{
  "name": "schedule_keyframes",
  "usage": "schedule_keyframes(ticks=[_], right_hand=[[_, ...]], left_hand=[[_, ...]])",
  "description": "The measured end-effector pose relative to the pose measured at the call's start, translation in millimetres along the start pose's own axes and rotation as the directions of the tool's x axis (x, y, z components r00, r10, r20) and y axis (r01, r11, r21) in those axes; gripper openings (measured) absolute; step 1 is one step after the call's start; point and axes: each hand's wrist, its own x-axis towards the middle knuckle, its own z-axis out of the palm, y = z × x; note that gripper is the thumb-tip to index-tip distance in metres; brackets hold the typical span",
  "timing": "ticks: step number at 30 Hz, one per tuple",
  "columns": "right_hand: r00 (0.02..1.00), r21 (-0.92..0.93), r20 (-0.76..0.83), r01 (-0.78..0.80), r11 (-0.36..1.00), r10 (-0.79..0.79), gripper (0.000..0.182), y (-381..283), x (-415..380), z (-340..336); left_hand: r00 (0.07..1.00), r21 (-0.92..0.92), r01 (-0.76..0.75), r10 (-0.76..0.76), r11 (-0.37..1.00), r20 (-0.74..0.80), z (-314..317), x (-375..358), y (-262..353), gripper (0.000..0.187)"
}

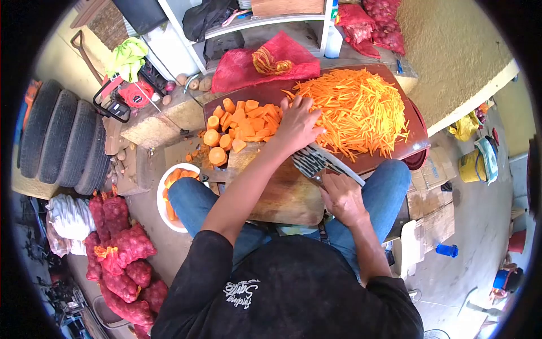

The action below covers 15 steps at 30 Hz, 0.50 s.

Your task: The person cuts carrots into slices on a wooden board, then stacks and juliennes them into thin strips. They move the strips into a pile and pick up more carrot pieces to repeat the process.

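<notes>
My left hand (pixel 298 125) rests between the chunks of peeled carrot (pixel 246 125) and the big pile of carrot strips (pixel 361 113). Its fingers are bent and apart, touching carrot at the pile's edge; what lies under the palm is hidden. My right hand (pixel 344 198) is closed round a knife (pixel 311 161), whose wide patterned blade is tilted above the wooden cutting board (pixel 288 195). The board lies across my lap, against the dark red table (pixel 415 138) bearing the carrots.
A white bowl of carrots (pixel 162 202) stands beside my left knee. A red mesh bag (pixel 226 66) lies behind the carrots. Filled red sacks (pixel 127 277) and tyres (pixel 63 135) are at the left; cardboard (pixel 432 209) and a yellow bucket (pixel 471 166) are at the right.
</notes>
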Motion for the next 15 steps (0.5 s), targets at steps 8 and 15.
schedule_keyframes(ticks=[8, 15], right_hand=[[1.0, 0.042, -0.005, 0.02, 0.999, -0.02, 0.026, 3, -2, 7], [0.989, 0.209, 0.088, 0.098, 0.973, -0.119, 0.03, -12, 1, 14]], left_hand=[[0.983, -0.144, 0.111, -0.13, 0.983, -0.127, -11, -46, -10, 0.031], [0.976, -0.175, 0.146, -0.171, 0.974, -0.136, -40, -95, -1, 0.025]])
